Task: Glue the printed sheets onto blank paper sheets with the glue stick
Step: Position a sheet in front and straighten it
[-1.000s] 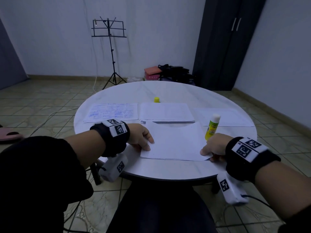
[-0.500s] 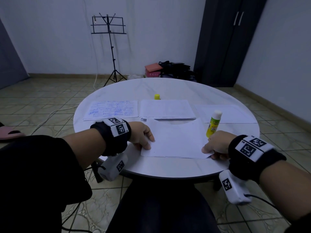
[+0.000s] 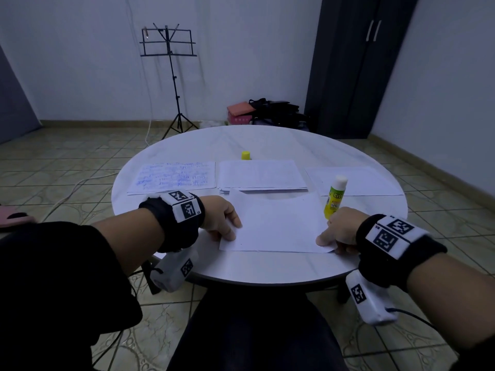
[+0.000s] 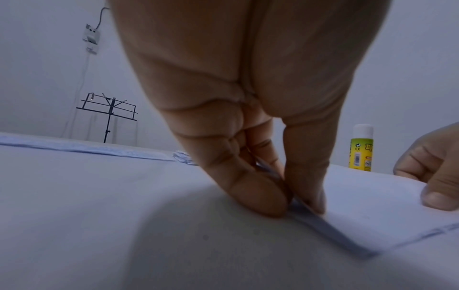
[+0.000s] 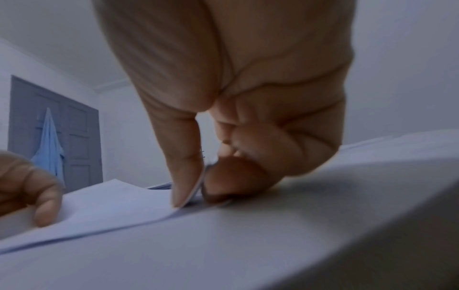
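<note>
On the round white surface (image 3: 267, 140), a printed sheet (image 3: 174, 178) with blue text lies far left. The left hand (image 3: 219, 218) pinches the near-left edge of the blank sheet (image 3: 276, 223) between thumb and fingers (image 4: 261, 196). Behind that sheet lies a paper stack (image 3: 261, 174), with a yellow cap (image 3: 246, 155) beyond it. The glue stick (image 3: 334, 196) stands upright, uncapped. The right hand (image 3: 340, 228) pinches the sheet's near-right corner, lifted slightly, thumb over curled fingers (image 5: 223, 180).

Music stand (image 3: 168, 76) — dark wardrobe (image 3: 356, 65) — tiled floor (image 3: 67, 162).
</note>
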`<state>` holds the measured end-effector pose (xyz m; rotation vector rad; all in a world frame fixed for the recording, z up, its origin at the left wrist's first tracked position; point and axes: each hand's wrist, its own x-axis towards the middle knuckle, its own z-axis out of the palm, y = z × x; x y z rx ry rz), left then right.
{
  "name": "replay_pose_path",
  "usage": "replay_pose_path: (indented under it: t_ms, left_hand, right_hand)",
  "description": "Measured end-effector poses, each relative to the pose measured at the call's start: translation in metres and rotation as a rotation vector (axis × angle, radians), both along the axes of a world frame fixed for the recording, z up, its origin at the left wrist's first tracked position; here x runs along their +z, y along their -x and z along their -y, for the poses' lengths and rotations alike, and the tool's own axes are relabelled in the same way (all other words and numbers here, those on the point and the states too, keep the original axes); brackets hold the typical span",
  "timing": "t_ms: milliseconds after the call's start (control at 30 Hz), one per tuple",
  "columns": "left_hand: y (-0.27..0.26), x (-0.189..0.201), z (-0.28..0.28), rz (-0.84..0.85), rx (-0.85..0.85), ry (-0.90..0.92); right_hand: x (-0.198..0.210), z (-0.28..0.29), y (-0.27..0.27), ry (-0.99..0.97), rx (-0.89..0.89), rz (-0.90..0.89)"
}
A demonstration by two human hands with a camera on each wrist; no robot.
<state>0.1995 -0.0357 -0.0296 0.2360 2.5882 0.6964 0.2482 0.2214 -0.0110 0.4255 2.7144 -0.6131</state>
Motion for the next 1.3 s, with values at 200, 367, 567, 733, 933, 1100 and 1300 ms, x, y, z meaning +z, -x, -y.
replay_pose_path:
  t_ms: [200,367,567,733,933,1100,1300]
  left_hand:
    - [-0.001,0.002,-0.001,-0.003,0.002,0.017]
    - [0.0,0.002,-0.001,0.002,0.001,0.022]
    - [0.0,0.001,0.0,-0.006,-0.014,0.042]
    - [0.001,0.001,-0.002,-0.008,-0.012,0.06]
    - [-0.003,0.009,-0.004,-0.031,-0.061,0.29]
    - [-0.011,0.035,-0.006,-0.039,-0.141,0.55]
    - [0.003,0.042,-0.073,-0.179,-0.296,0.622]
  right_hand:
    - [0.005,-0.007,-0.002,0.033,-0.011,0.006]
    - [0.004,-0.011,0.001,0.056,-0.001,0.011]
    - [0.001,-0.012,0.002,0.074,-0.009,-0.002]
    - [-0.002,-0.008,0.005,-0.047,0.023,-0.016]
    - [0.003,-0.001,-0.004,-0.228,0.194,-0.044]
    - [0.009,-0.001,-0.009,-0.223,0.272,-0.015]
    - [0.007,-0.003,-0.006,-0.205,0.276,-0.013]
